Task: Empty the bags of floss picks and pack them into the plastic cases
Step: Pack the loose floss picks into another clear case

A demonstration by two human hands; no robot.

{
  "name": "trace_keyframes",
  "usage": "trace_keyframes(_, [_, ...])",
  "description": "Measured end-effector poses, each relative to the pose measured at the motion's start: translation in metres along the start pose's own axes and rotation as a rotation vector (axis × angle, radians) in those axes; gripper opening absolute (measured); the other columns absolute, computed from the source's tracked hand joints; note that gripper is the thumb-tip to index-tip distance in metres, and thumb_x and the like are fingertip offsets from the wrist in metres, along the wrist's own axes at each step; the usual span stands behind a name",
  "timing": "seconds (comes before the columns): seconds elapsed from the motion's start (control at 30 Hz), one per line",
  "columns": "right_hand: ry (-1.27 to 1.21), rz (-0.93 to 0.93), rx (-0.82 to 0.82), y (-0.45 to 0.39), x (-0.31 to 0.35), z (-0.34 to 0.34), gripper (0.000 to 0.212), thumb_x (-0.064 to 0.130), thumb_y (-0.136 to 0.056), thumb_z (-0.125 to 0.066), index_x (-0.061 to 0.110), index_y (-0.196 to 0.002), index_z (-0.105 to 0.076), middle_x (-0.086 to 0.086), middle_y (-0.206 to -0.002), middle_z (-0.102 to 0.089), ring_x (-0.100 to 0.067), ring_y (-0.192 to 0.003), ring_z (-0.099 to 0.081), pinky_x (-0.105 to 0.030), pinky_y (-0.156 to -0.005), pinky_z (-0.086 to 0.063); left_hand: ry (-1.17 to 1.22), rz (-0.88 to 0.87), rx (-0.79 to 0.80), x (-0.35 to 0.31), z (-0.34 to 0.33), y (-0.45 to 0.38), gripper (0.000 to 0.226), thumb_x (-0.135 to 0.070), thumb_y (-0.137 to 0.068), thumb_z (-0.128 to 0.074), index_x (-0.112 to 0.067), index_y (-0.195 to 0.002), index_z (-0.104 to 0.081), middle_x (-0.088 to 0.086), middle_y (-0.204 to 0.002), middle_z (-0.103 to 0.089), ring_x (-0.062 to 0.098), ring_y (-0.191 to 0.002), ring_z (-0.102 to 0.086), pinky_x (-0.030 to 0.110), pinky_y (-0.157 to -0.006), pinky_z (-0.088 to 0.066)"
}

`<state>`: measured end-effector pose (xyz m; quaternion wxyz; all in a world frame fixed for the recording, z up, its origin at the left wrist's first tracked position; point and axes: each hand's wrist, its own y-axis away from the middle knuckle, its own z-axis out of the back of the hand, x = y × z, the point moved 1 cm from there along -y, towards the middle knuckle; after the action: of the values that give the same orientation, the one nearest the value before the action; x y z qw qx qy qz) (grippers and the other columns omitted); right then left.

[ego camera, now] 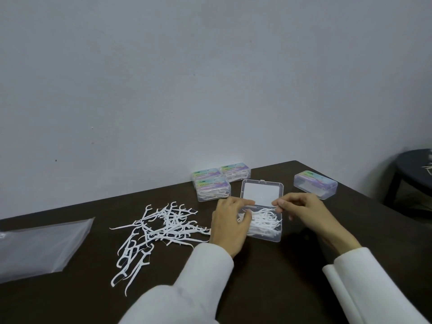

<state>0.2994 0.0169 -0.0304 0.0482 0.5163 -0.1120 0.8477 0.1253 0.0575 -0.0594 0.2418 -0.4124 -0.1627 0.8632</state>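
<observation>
An open clear plastic case (277, 237) sits on the dark table, its lid (261, 191) raised toward the wall, with white floss picks (264, 222) heaped inside. My left hand (230, 226) rests over the case's left side, fingers curled on picks at the edge. At the case's far right rim, my right hand (306, 210) pinches a pick between thumb and fingertips. A loose pile of floss picks (161, 230) spreads on the table to the left. An empty clear bag (39, 246) lies flat at the far left.
Three shut, filled cases (214, 185) with coloured labels stand against the wall behind the open one. Another shut case (315, 184) sits at the back right. A dark round stool (413, 164) stands beyond the table's right edge.
</observation>
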Motion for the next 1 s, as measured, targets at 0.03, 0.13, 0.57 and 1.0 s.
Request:
trace_keyframes(0.03, [0.029, 0.011, 0.006, 0.0002, -0.0008, -0.0013, 0.012, 0.02, -0.09, -0.058, 0.019, -0.087, -0.069, 0.002, -0.085, -0.069, -0.011, -0.074, -0.058, -0.017, -0.063, -0.042, -0.009, -0.015, -0.004, -0.0006, 0.0001, 0.0002, 0.025, -0.021, -0.092, -0.054, -0.029, -0.113, -0.065, -0.008, -0.115, -0.058, 0.008, -0.114, -0.041, 0.027, -0.099, -0.033])
trace_keyframes(0.13, [0.16, 0.074, -0.075, -0.0001, -0.0031, -0.0003, 0.005, 0.018, -0.085, -0.066, 0.021, -0.086, -0.069, 0.002, -0.089, -0.068, -0.009, -0.083, -0.06, -0.014, -0.064, -0.042, -0.067, -0.064, 0.011, -0.0036, 0.0008, 0.0012, 0.026, -0.024, -0.093, -0.052, -0.03, -0.115, -0.064, -0.01, -0.117, -0.056, 0.006, -0.115, -0.04, 0.024, -0.096, -0.029])
trace_keyframes(0.57, [0.363, 0.148, 0.042, 0.0048, 0.001, -0.0047, 0.022, 0.024, -0.08, -0.07, 0.04, -0.067, -0.063, 0.009, -0.094, -0.063, -0.005, -0.083, -0.057, -0.034, -0.086, -0.048, -0.252, -0.158, 0.169, -0.0057, -0.0041, 0.0039, 0.04, -0.041, -0.094, -0.036, -0.035, -0.128, -0.055, -0.011, -0.14, -0.044, 0.007, -0.131, -0.029, 0.029, -0.109, -0.018])
trace_keyframes(1.0, [0.35, 0.151, 0.071, 0.0044, 0.0004, -0.0023, 0.008, 0.026, -0.076, -0.074, 0.028, -0.071, -0.069, 0.009, -0.075, -0.067, -0.005, -0.069, -0.058, -0.015, -0.062, -0.04, -0.053, -0.086, 0.201, -0.0062, 0.0014, 0.0, 0.038, -0.009, -0.093, -0.047, -0.034, -0.114, -0.066, -0.014, -0.137, -0.049, 0.005, -0.127, -0.033, 0.027, -0.108, -0.02])
